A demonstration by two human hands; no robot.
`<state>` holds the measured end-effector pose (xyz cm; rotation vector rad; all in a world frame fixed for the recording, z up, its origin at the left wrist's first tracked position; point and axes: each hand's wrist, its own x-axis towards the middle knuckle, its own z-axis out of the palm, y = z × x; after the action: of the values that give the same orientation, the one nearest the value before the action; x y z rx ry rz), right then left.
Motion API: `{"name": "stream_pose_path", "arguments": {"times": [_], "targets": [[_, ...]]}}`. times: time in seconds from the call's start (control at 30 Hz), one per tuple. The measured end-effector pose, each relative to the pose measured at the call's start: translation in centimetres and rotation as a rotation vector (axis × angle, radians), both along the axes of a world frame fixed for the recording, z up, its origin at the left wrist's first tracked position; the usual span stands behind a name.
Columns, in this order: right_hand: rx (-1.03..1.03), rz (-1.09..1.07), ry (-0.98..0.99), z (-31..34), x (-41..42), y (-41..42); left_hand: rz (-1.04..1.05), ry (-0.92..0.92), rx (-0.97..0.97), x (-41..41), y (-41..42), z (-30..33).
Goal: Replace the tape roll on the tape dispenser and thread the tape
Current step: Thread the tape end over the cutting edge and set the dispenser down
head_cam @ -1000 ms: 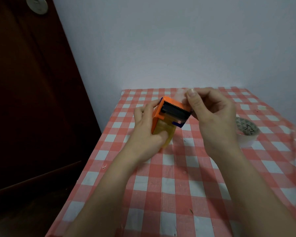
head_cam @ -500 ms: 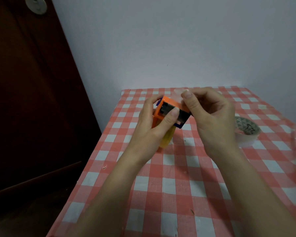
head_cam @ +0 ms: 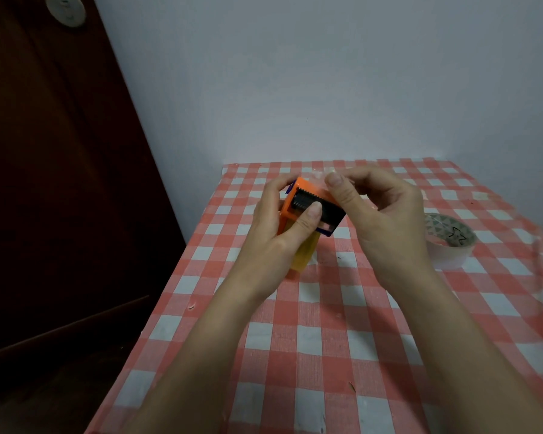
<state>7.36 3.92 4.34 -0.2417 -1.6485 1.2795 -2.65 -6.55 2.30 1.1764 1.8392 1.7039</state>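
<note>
Orange plastic tape dispenser point(head_cam: 298, 211), serrated cutter uppermost, gripped by left hand point(head_cam: 273, 233); right hand point(head_cam: 380, 220) pinches clear tape end point(head_cam: 318, 178) just above the cutter.

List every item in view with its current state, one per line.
tape dispenser: held above the table, toothed cutter facing the camera.
tape end: pulled out over the cutter, pinched.
left hand: grips the dispenser, thumb on the cutter face.
right hand: pinches the tape end.
spare tape roll: lying flat on the checked tablecloth.
</note>
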Motion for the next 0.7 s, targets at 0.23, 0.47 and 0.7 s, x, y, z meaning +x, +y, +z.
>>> {"name": "stream_pose_path", "arguments": {"times": [0.23,0.47,0.7], "targets": [[0.004,-0.001,-0.002,-0.03,-0.06,-0.04,-0.005,0.035,-0.015,0.17,-0.14,0.14],[-0.028,0.002,-0.005,-0.16,-0.02,0.27,-0.001,0.057,0.013,0.24,-0.08,0.12],[-0.028,-0.009,-0.024,-0.08,0.08,0.15,-0.009,0.087,-0.001,0.22,-0.01,0.1]]}}
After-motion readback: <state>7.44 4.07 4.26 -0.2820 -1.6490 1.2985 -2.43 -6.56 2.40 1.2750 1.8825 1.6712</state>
